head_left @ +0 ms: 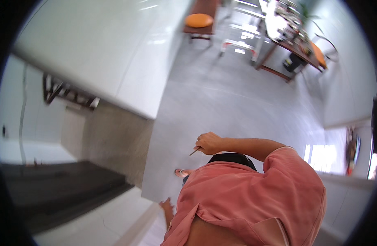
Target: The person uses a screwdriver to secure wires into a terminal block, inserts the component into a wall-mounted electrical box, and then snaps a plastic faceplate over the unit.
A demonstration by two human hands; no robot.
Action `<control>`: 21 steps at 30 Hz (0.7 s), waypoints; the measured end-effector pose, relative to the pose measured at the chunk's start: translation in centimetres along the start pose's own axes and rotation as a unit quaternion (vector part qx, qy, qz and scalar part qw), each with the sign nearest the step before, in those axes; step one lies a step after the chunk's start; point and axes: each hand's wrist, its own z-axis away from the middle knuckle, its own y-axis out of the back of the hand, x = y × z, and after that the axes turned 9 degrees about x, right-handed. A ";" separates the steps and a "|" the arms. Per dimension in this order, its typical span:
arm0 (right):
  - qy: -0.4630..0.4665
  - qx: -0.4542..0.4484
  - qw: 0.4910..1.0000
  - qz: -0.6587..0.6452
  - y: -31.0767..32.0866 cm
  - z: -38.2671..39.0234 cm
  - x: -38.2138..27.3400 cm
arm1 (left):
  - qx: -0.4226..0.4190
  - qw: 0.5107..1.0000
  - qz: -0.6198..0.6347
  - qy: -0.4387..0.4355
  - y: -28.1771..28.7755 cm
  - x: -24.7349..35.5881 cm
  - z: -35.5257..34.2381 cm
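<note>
My right hand (209, 143) is closed in front of my waist. A short, thin, brownish stick-like thing (195, 151) juts down from its fingers; its kind is too blurred to tell. Low at my left side hangs my left hand (167, 204), its fingers somewhat apart and nothing seen in it. Pink shirt cloth covers my upper body, and one sandalled foot (182, 172) shows on the floor below.
Grey glossy floor (221, 94) stretches ahead. To the left, a white wall (127, 49) ends in a corner beside a doorway. Ahead are a bench (200, 30) with an orange round cushion (199, 20), a white ladder-like frame (240, 43) and a cluttered table (293, 45). Dark steps or a slab (61, 192) lie at left.
</note>
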 end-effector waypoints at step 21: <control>-0.413 0.382 0.812 -0.159 21.8 17.5 35.4 | -0.056 0.986 0.141 -0.067 22.0 47.5 -12.6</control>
